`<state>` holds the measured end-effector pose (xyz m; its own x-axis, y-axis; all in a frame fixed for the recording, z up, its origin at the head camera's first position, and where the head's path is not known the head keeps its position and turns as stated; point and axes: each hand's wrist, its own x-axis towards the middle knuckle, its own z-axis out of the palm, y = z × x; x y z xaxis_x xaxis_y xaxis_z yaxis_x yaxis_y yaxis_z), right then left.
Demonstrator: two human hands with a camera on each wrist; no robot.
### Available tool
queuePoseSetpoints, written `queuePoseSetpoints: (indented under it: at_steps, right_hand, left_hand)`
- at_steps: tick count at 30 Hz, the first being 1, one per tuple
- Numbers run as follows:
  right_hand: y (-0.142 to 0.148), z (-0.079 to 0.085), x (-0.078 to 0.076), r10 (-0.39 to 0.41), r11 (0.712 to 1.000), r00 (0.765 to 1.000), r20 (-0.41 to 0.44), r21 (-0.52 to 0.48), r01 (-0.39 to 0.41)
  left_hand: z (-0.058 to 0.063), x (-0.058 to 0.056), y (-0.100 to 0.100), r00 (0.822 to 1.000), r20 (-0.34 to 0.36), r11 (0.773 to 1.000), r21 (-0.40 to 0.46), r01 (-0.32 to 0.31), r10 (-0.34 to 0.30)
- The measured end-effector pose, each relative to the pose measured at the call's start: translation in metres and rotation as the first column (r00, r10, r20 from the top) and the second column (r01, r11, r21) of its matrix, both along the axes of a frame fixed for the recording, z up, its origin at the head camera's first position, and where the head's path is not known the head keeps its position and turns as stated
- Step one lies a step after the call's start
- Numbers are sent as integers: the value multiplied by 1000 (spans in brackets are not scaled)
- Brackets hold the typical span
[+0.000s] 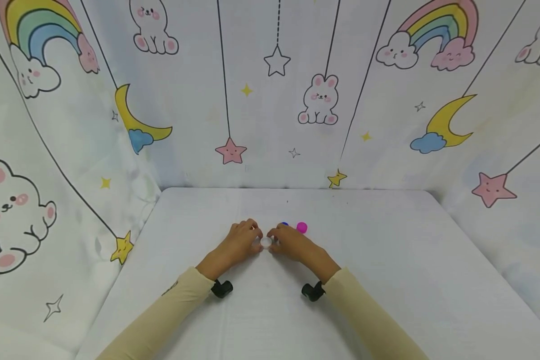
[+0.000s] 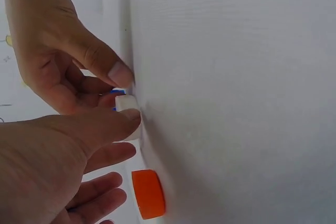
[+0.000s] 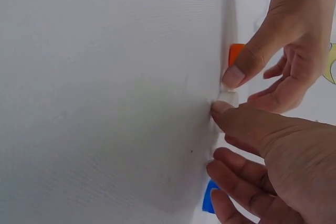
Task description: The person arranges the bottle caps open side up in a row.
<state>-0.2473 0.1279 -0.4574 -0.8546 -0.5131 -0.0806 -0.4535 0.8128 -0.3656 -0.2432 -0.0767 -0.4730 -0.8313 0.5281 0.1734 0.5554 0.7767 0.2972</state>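
A small white round cap-like piece (image 1: pixel 266 242) sits low at the table surface between my two hands. My left hand (image 1: pixel 242 241) holds its left side, the thumb bent over its near edge in the left wrist view. From the opposite side my right hand (image 1: pixel 292 242) grips it between thumb and forefinger, the other fingers loosely bent. An orange round piece (image 2: pixel 148 194) stands beside my left fingers. Close behind the right fingers is a blue piece (image 3: pixel 210 196), mostly covered by that hand in the head view.
A magenta round piece (image 1: pixel 302 227) lies just beyond my right hand. The white tabletop (image 1: pixel 261 320) reaches back to a cloth wall (image 1: pixel 270 115) printed with rabbits, stars and rainbows. Black wrist cameras (image 1: pixel 222 289) hang below both sleeves.
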Motion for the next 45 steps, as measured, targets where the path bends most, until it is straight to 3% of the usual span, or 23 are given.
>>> queuePoseSetpoints:
  at_steps: [6, 14, 19, 31, 45]
  right_hand:
    - [6, 9, 1, -47, 999, 999, 12, 8, 47]
    - [23, 26, -9, -61, 996, 989, -134, 53, 69]
    - [31, 28, -17, -78, 992, 982, -175, 80, 93]
    - [37, 19, -32, -90, 987, 985, -145, 118, 107]
    - [30, 16, -36, -96, 977, 988, -121, 179, 117]
  left_hand:
    - [4, -2, 5, 1000, -2, 999, -32, 5, -5]
    - [18, -11, 23, 1000, -4, 1000, -7, -7, 7]
    - [23, -21, 36, 1000, 15, 999, -22, -24, 24]
    - [16, -47, 58, 997, 60, 994, -107, -35, 42]
    - [13, -49, 64, 998, 46, 986, -165, -34, 42]
